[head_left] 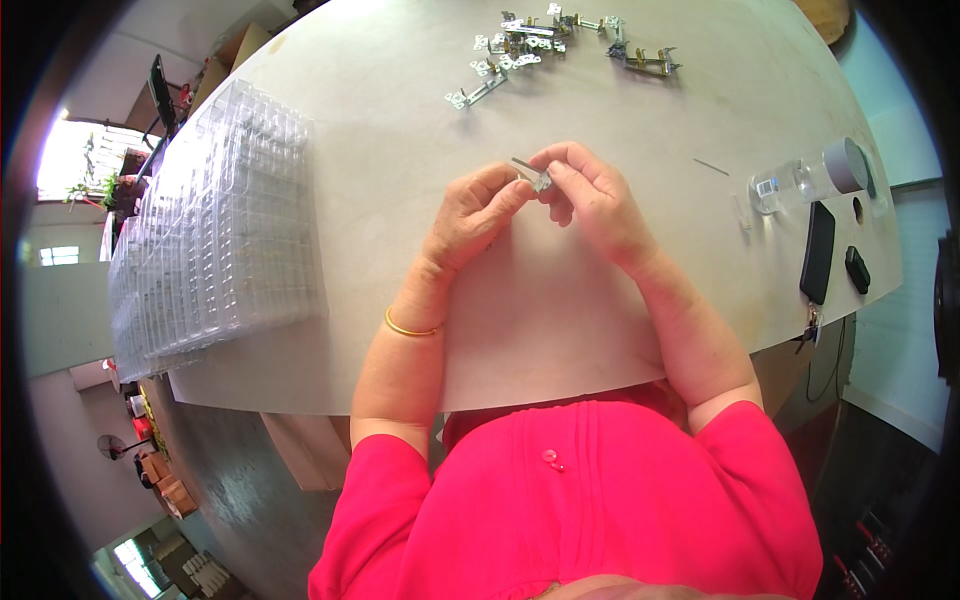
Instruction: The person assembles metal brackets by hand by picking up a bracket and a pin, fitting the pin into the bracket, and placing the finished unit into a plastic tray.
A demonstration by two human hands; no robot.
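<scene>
My left hand and my right hand meet above the middle of the table, fingers pinched together. Between the fingertips is a small silvery metal part with a thin dark strip sticking out to the upper left. Both hands grip it, and the fingers partly cover it, so its full shape is hidden. Farther back on the table lies a loose pile of similar metal bracket assemblies, silver with brass-coloured bits. One such bracket piece lies at the pile's near left end, another at its right.
Stacked clear plastic trays stand on the left of the table. To the right are a clear jar with a grey lid, a black phone, a small black object and a thin metal rod.
</scene>
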